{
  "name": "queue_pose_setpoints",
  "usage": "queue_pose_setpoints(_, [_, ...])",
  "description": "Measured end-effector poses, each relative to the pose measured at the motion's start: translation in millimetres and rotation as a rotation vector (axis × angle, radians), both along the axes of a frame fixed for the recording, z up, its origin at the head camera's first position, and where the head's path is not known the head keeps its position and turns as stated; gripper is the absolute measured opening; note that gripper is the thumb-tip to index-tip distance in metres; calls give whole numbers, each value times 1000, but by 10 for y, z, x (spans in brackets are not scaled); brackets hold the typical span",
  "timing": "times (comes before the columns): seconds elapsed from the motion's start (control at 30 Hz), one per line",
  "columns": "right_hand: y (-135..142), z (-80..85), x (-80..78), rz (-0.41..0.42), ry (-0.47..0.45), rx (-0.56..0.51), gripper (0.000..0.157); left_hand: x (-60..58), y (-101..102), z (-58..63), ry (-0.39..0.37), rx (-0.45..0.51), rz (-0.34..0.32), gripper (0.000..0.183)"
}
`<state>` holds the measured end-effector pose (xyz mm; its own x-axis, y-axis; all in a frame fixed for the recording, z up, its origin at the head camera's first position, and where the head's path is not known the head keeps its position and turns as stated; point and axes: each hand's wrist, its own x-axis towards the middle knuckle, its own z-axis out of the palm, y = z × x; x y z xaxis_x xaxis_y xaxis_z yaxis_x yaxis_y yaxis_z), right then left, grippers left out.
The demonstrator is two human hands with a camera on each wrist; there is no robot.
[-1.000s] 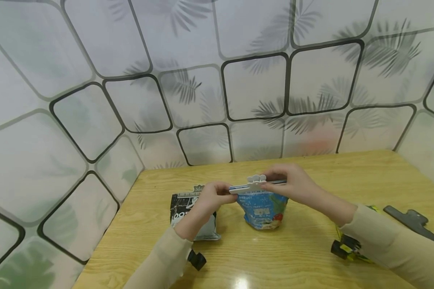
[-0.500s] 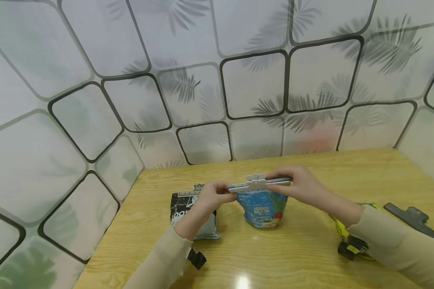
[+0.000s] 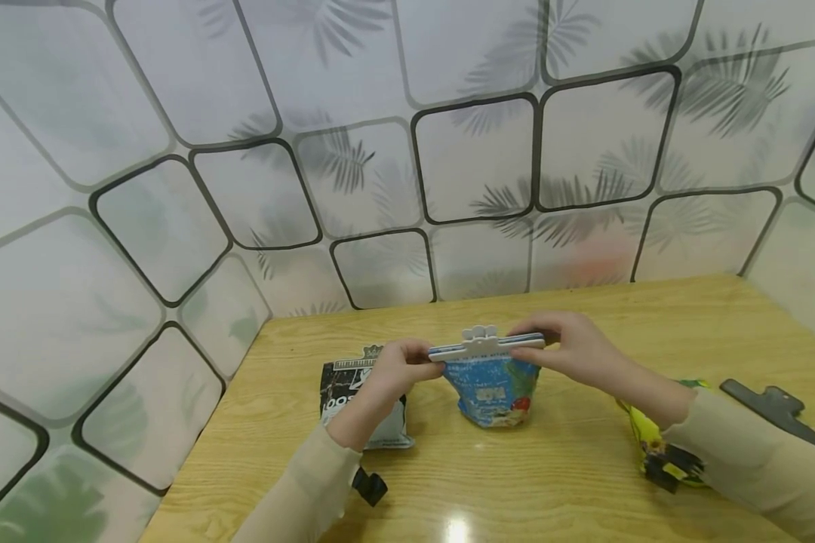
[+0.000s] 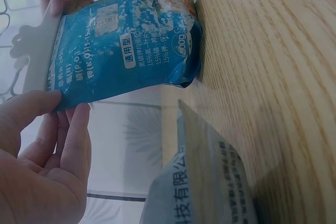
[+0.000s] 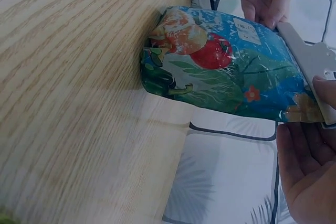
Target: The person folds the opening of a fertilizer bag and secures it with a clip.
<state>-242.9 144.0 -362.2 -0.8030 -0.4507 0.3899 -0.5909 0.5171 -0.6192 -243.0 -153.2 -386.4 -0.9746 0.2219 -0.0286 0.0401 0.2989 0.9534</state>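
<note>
A blue bag [image 3: 492,394] with printed vegetables stands upright on the wooden table, its folded top inside a long white bag clip [image 3: 481,345]. At the clip's left end my left hand [image 3: 402,363] pinches the bag's top corner between thumb and fingers. My right hand [image 3: 573,348] grips the clip's right end, thumb on its near face. In the left wrist view, the left thumb [image 4: 37,106] lies at the bag's corner just below the clip. The right wrist view shows the right thumb [image 5: 325,90] on the clip, with the fingers behind it.
A black and silver bag [image 3: 395,428], topped by a crown-shaped clip [image 3: 372,353], stands on the left, partly behind my left arm. On the right, a yellow bag [image 3: 644,431] lies half under my sleeve, beside a dark grey clip [image 3: 773,411]. A patterned wall [image 3: 380,181] rises behind the table [image 3: 502,498].
My right hand has slid outward along the white clip, from near its middle to its right end. The left hand and the blue bag have stayed in place.
</note>
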Motion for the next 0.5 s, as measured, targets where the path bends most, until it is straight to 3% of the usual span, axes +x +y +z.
queue_pose_setpoints(0.5, [103,-48,1,14,-13,-25,14,-9,1,0,-9,4,7,15])
